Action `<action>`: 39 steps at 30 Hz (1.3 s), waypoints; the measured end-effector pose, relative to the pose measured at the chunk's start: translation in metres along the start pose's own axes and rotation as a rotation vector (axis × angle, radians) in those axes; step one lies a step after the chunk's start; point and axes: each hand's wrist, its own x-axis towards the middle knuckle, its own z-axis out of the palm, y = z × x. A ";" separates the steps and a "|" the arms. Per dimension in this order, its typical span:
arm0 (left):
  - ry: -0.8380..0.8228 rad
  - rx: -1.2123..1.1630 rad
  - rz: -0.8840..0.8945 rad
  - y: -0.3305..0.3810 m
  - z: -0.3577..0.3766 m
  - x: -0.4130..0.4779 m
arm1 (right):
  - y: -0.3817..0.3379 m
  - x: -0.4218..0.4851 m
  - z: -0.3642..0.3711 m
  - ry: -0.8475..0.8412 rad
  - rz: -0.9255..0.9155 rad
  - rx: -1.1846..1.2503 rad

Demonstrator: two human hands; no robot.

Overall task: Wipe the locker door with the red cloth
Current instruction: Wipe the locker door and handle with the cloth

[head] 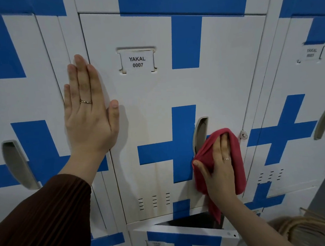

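The left hand lies flat on the left edge of the locker door, fingers straight and together, thumb spread, holding nothing. The right hand presses the red cloth against the lower right area of the door, just beside the handle recess. Its fingers are extended. The cloth folds over the fingertips and hangs below the wrist. The label reads YAKAL 0007.
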 end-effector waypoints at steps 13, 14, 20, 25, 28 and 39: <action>0.012 0.000 0.013 0.000 0.000 0.000 | -0.044 0.051 -0.013 0.200 0.020 0.306; 0.012 -0.001 0.013 0.000 0.000 0.000 | -0.047 0.055 -0.015 0.216 0.043 0.332; 0.016 -0.005 0.013 -0.001 0.000 0.000 | -0.052 0.059 -0.014 0.272 0.103 0.407; 0.018 -0.008 0.010 -0.001 0.001 0.000 | -0.040 0.044 -0.012 0.176 -0.046 0.326; 0.017 -0.010 0.011 -0.001 0.001 0.000 | -0.031 0.034 -0.010 0.121 -0.072 0.250; 0.012 -0.006 0.013 -0.001 0.001 0.000 | -0.010 0.012 -0.004 0.044 -0.050 0.103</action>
